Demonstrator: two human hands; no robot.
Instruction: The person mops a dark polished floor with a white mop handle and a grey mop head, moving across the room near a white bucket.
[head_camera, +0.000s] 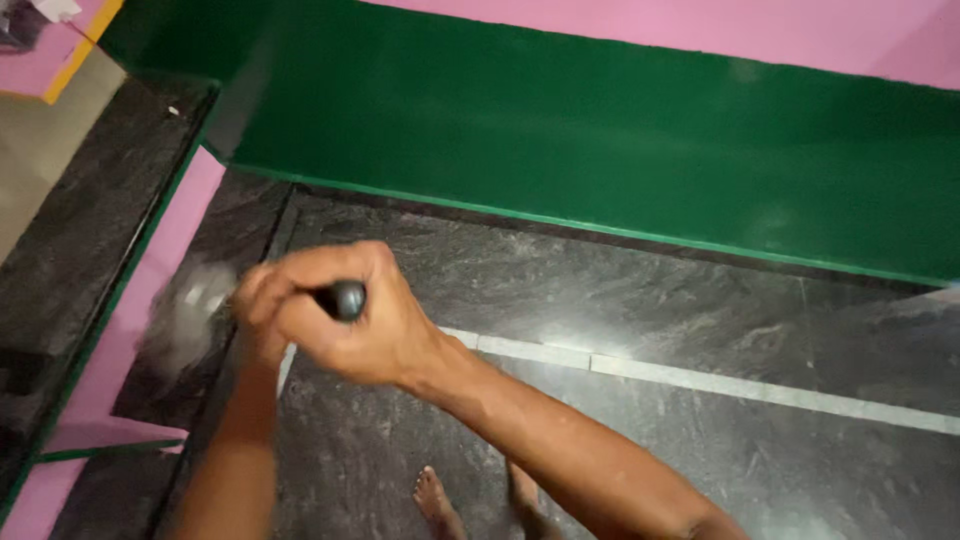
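While both hands wrap one dark round handle end (347, 299), right hand (345, 318) on top has its fingers curled tight around it, and left hand (258, 305) grips lower, probably for firm control, above the dark polished stone floor (620, 300).

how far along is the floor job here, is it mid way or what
It looks midway, though that is hard to judge. Done: the dark stone floor near the green wall band shines, with no dirt showing. In hand: the right hand and the left hand both grip a dark handle, its lower end lost in a motion blur. Left: the step at the left cannot be judged.
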